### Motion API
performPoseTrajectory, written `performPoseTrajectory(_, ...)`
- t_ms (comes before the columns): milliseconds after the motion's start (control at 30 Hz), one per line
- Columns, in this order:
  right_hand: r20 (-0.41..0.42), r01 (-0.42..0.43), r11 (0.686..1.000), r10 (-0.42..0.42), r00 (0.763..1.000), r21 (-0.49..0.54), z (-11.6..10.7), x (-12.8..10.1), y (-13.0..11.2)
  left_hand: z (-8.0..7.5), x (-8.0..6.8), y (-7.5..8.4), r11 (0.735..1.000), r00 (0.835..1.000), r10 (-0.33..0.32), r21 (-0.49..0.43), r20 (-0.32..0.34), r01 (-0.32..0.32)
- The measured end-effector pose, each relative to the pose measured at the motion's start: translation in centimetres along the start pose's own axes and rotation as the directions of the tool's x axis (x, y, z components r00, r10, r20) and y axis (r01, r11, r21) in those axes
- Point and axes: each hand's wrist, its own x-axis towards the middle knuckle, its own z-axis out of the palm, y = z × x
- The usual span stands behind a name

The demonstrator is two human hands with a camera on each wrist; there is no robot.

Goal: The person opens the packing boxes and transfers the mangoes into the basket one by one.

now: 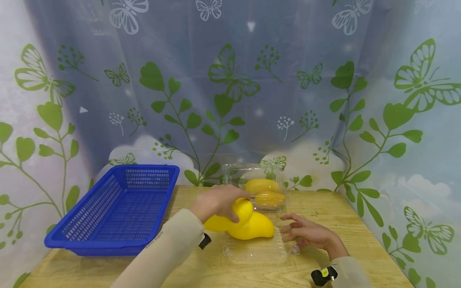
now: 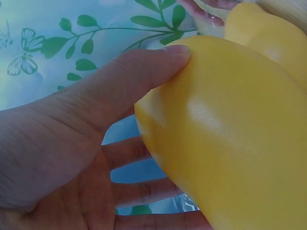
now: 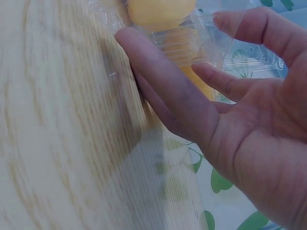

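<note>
Head view: the left hand (image 1: pixel 219 202) curls its fingers and thumb around a yellow mango (image 1: pixel 230 218), held over the clear plastic clamshell box (image 1: pixel 257 250) at table centre. At the mango's 3 o'clock, the right hand (image 1: pixel 306 232), fingers relaxed, touches the box edge; a blue basket (image 1: pixel 115 208) sits at 9 o'clock.

Four yellow mangoes show in the head view: one (image 1: pixel 235 216) held up over the table, one (image 1: pixel 256 228) lying in the near half of the clear plastic clamshell box (image 1: pixel 257 250), and two more, one (image 1: pixel 261 185) above the other (image 1: pixel 269 197), seen at its raised far half. There is one such box. One blue plastic basket (image 1: pixel 115 208) stands on the one wooden table (image 1: pixel 360 224). Two hands are in view, a left (image 1: pixel 216 201) and a right (image 1: pixel 306 232).
</note>
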Motion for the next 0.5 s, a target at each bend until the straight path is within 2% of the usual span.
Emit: performPoseTrajectory(500, -0.002, -0.004, 1.000, 0.004, 1.000, -0.009, 0.1, 0.0, -0.1, -0.1, -0.4, -1.6, 0.999, 1.000, -0.015, -0.030, -0.003, 0.015)
